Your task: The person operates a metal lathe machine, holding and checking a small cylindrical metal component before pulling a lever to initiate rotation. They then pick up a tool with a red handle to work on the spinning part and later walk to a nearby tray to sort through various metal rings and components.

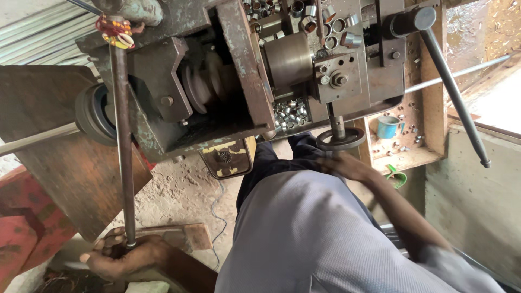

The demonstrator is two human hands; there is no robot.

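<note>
Two hands were at work on an old lathe seen from above. The left hand was closed around the lower end of a long steel lever, fingers wrapped about it low in the view. The right hand lay just below the small handwheel at the machine's front, blurred, so whether its fingers were closed or touched the rim could not be told. Small metal rings lay heaped in the tray under the chuck, more along the top edge, cut off. A blue cup stood on the wooden shelf. The person's grey shirt hid the floor beneath.
</note>
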